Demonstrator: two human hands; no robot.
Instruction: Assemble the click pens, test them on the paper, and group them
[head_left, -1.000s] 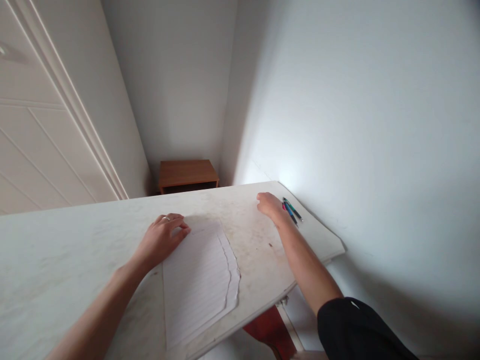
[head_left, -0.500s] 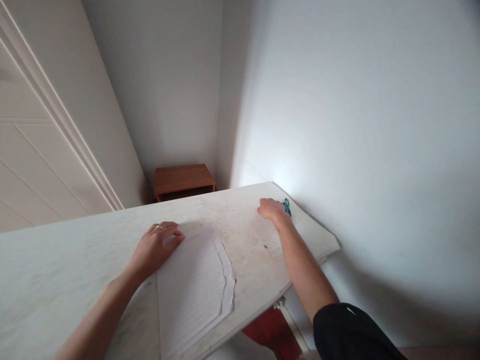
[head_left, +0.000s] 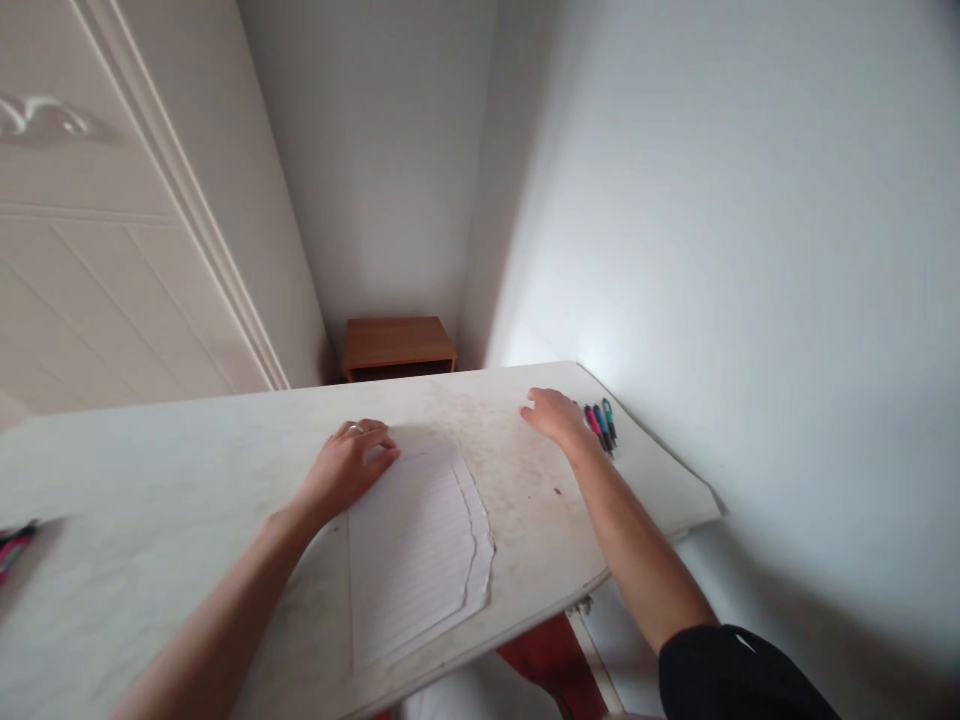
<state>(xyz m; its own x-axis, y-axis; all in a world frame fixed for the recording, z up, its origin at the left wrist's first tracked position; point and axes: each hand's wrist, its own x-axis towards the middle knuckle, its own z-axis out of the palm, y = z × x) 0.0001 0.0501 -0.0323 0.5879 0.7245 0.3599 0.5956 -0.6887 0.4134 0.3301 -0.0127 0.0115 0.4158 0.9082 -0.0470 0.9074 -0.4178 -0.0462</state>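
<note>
My left hand [head_left: 351, 467] lies on the top left corner of a stack of lined paper sheets [head_left: 416, 545] on the white table [head_left: 150, 500]; its fingers are curled loosely and flat on the paper. A ring shows on one finger. My right hand [head_left: 555, 415] rests palm down near the table's far right corner, fingers stretched toward the left, holding nothing. Just right of that hand lie three pens [head_left: 601, 425], pink, blue and green, side by side.
A small brown wooden cabinet [head_left: 397, 347] stands in the corner behind the table. A white panelled door [head_left: 90, 250] fills the left. The wall runs close along the table's right edge. More pens [head_left: 15, 545] show blurred at the far left. A red-brown chair part [head_left: 551, 665] sits below the table.
My right hand has drawn slightly left off the pens, which now lie uncovered beside it. The view has swung left. My left hand stays on the paper.
</note>
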